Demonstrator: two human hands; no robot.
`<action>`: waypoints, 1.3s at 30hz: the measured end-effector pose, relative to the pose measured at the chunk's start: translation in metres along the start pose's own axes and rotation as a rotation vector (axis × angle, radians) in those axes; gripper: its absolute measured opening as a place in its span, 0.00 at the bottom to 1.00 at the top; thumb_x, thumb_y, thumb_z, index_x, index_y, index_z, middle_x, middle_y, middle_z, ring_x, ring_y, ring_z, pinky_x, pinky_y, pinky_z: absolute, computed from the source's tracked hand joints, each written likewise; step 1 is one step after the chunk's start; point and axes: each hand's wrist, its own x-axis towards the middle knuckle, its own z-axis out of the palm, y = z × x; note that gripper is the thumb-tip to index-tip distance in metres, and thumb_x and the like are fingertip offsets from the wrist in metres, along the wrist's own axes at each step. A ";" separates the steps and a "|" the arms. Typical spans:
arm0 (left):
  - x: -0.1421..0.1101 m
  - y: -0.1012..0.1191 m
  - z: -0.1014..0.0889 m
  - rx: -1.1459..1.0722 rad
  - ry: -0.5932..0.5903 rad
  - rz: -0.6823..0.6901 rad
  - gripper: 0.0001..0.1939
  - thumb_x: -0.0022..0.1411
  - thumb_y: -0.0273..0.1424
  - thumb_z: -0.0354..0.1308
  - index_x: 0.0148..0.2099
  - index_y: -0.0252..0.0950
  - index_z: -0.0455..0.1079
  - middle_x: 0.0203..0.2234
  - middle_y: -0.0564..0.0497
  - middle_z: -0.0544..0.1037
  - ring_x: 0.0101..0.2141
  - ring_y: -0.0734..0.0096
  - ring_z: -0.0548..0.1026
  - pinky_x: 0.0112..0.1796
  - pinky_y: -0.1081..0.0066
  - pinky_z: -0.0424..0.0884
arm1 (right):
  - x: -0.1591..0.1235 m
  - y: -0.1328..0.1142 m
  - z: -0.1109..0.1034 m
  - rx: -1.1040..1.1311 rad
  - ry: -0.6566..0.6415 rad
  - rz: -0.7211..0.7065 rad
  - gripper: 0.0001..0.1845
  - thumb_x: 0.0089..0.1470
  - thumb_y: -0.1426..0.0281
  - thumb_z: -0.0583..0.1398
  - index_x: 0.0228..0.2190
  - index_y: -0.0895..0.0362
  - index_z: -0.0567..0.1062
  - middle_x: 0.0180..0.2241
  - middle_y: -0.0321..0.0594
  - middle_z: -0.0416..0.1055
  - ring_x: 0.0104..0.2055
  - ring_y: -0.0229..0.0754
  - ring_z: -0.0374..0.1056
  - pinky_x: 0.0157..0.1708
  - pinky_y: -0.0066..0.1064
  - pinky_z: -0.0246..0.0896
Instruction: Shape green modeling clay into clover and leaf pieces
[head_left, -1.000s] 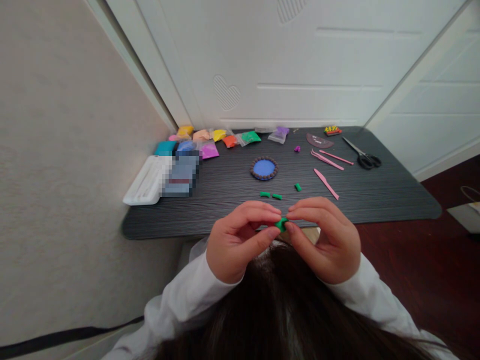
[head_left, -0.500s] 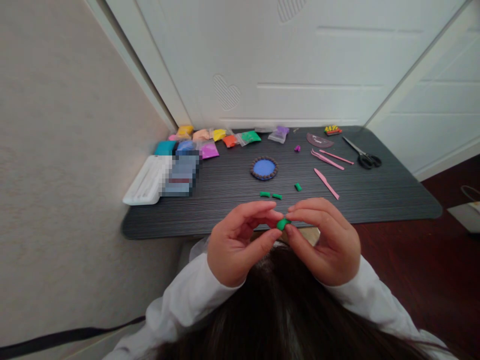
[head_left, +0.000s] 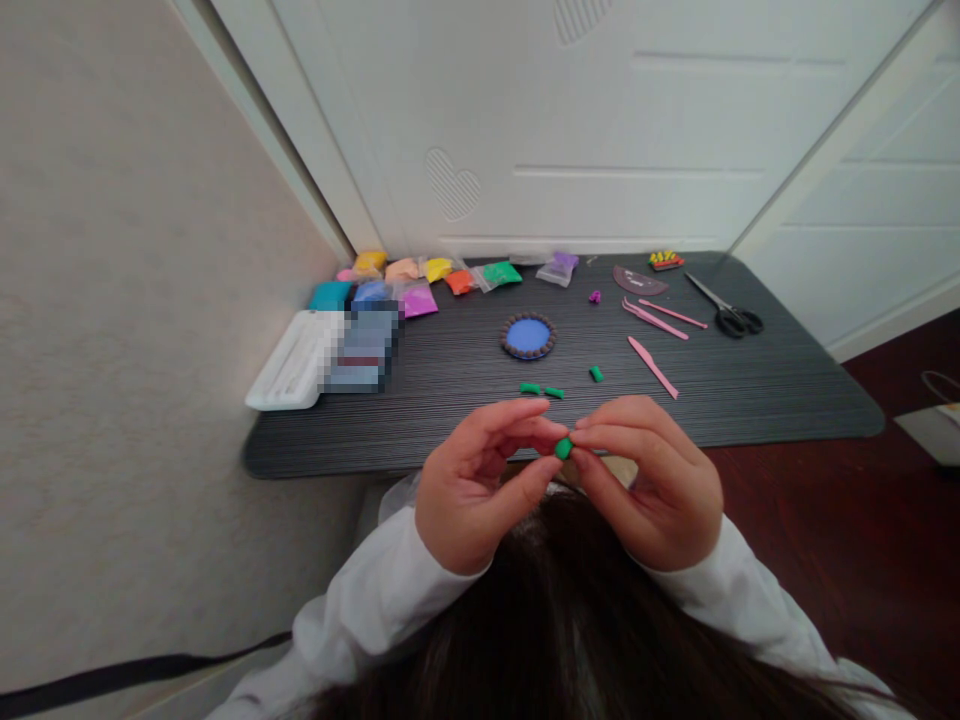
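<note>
A small lump of green modelling clay (head_left: 563, 449) is pinched between the fingertips of both hands, just in front of the table's near edge. My left hand (head_left: 480, 490) grips it from the left with thumb and fingers. From the other side, my right hand (head_left: 652, 480) presses on it with thumb and fingertips. Beyond the hands, two short green clay pieces (head_left: 541, 390) lie end to end, and a third green piece (head_left: 596, 374) rests to their right. Behind them sits a blue clay disc (head_left: 529, 337) ringed with small dark brown balls (head_left: 528, 354).
Bagged coloured clay (head_left: 420, 300) lines the back left of the dark table (head_left: 420, 430). A white case (head_left: 296, 360) stands at the left. On the right are a pink knife tool (head_left: 652, 367), pink tweezers (head_left: 655, 319), a thin pink tool (head_left: 673, 313) and black scissors (head_left: 731, 312).
The green lump has turned slightly and looks rounder and more compact. My right fingertips have shifted a little on it. Everything on the table stays in place.
</note>
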 end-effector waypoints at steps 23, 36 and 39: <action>0.001 -0.002 -0.001 -0.166 -0.025 -0.112 0.19 0.48 0.16 0.55 0.41 0.41 0.68 0.31 0.55 0.76 0.33 0.79 0.73 0.35 0.81 0.70 | -0.003 0.002 0.002 0.124 0.000 0.053 0.16 0.42 0.78 0.58 0.36 0.55 0.69 0.33 0.39 0.68 0.37 0.40 0.64 0.36 0.35 0.63; 0.006 -0.008 -0.003 -0.371 0.050 -0.252 0.09 0.49 0.22 0.57 0.33 0.38 0.72 0.28 0.55 0.76 0.30 0.81 0.73 0.32 0.83 0.69 | -0.002 0.001 0.000 0.020 -0.076 -0.047 0.18 0.39 0.76 0.61 0.36 0.55 0.69 0.38 0.42 0.64 0.40 0.41 0.62 0.38 0.35 0.61; 0.006 -0.008 -0.002 -0.390 0.053 -0.261 0.08 0.48 0.22 0.58 0.33 0.38 0.72 0.27 0.55 0.76 0.28 0.82 0.72 0.31 0.83 0.69 | -0.002 0.002 0.003 -0.013 -0.059 -0.057 0.17 0.39 0.76 0.61 0.36 0.54 0.69 0.38 0.41 0.64 0.40 0.41 0.62 0.38 0.36 0.62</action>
